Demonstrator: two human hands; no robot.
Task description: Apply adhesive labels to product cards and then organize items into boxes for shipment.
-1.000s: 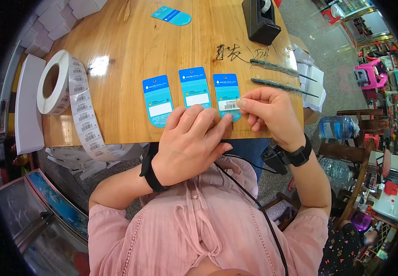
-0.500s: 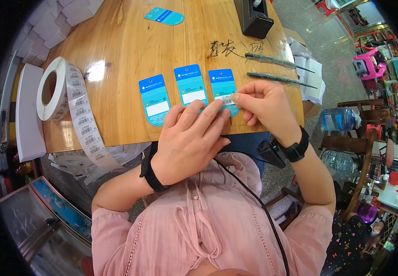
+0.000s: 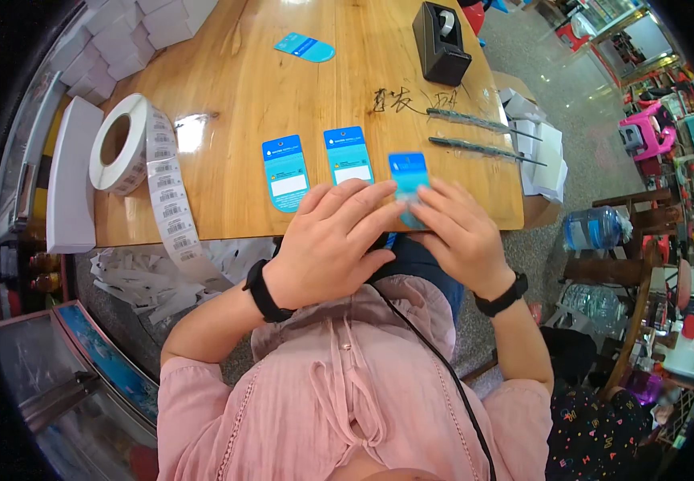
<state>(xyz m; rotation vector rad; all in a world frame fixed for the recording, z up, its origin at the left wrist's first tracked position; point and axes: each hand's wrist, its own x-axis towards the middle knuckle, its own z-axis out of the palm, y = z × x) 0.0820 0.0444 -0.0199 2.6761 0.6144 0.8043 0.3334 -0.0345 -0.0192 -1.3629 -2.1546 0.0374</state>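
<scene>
A blue hang tag (image 3: 409, 167), blurred by motion, lies at the table's front edge between my hands. My right hand (image 3: 463, 236) has its fingers over the tag's right side and its thumb near the lower end, gripping it. From the left, my left hand (image 3: 335, 232) reaches in with outstretched fingers, their tips at the tag's left edge and the thumb apart. Left of these, two more tags, a middle blue tag (image 3: 349, 152) and a left blue tag (image 3: 284, 164), lie side by side with blank white boxes. My left fingers cover the middle tag's lower end.
A roll of barcode stickers (image 3: 123, 144) stands at the left, its strip hanging over the front edge. Farther back are another tag (image 3: 305, 46) and a black tape dispenser (image 3: 441, 48). Two dark wrapped rods (image 3: 483, 148) lie at right. White boxes (image 3: 114, 48) are stacked far left.
The right-hand tag has shifted toward the front edge, away from the row. My right hand has moved from pinching at its sticker down to its lower right side. The view has shifted slightly.
</scene>
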